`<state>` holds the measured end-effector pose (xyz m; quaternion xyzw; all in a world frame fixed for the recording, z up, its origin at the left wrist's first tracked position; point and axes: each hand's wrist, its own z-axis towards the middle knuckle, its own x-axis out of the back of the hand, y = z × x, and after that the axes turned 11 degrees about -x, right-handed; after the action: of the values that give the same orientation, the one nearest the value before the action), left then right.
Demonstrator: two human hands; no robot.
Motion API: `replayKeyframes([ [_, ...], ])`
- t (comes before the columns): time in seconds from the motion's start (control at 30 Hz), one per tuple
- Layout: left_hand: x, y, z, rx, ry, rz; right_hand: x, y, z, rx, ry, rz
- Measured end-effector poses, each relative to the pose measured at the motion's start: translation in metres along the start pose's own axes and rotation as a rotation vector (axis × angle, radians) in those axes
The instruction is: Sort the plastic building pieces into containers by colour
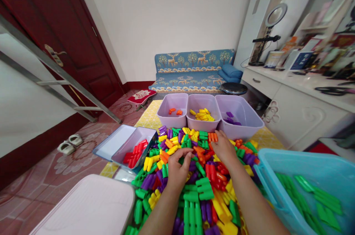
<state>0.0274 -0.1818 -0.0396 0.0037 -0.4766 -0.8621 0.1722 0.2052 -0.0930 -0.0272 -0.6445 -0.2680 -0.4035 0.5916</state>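
Observation:
A heap of plastic tube-shaped building blocks in green, yellow, purple, red and orange covers the table in front of me. My left hand (179, 168) is over the middle of the heap, fingers curved and thumb apart, with nothing visible held. At the far side of the heap, my right hand (223, 148) has its fingers against an orange block (213, 137) and appears to grip it; the fingertips are partly hidden. Just beyond stand three lilac bins: the left bin (173, 121) has a few orange blocks, the middle bin (203, 126) yellow ones, the right bin (241, 130) purple ones.
A tin box (152, 139) with red blocks lies open at left. A blue tub (305, 157) with green blocks stands at right, a pale pink lid or box (91, 205) at near left. Behind are a sofa (191, 76), a round stool (233, 88) and a ladder (55, 72).

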Motion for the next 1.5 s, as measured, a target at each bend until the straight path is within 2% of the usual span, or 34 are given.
replayKeyframes([
  [0.23, 0.0, 0.002, -0.001, 0.006, -0.001, 0.0, 0.0, -0.005, -0.01, -0.028, 0.044, -0.122],
  [0.43, 0.0, 0.003, 0.001, 0.01, 0.004, 0.003, 0.005, -0.003, -0.02, -0.016, 0.045, -0.141],
  [0.67, 0.0, 0.005, -0.001, 0.016, -0.005, 0.003, 0.0, -0.004, -0.025, 0.026, 0.007, -0.037],
  [0.83, 0.0, 0.005, 0.0, 0.035, -0.009, -0.007, -0.002, -0.004, -0.026, 0.059, -0.051, 0.174],
  [0.93, 0.0, 0.003, 0.0, 0.047, 0.008, -0.05, -0.003, -0.004, -0.033, 0.092, -0.144, 0.384],
  [1.03, -0.001, 0.001, 0.0, 0.039, 0.031, -0.092, -0.002, -0.006, -0.046, 0.089, -0.404, 0.764],
  [1.1, -0.001, 0.001, 0.0, 0.025, 0.024, -0.095, 0.001, -0.007, -0.053, 0.072, -0.554, 0.929],
  [1.2, 0.0, 0.003, 0.001, -0.005, -0.022, -0.084, 0.005, -0.01, -0.06, 0.088, -0.612, 0.93],
  [1.33, 0.001, 0.005, 0.0, -0.055, -0.094, -0.052, 0.008, -0.011, -0.063, 0.107, -0.605, 0.824],
  [1.5, 0.0, 0.005, -0.003, -0.062, -0.06, -0.048, 0.004, -0.007, -0.062, 0.132, -0.56, 0.759],
])
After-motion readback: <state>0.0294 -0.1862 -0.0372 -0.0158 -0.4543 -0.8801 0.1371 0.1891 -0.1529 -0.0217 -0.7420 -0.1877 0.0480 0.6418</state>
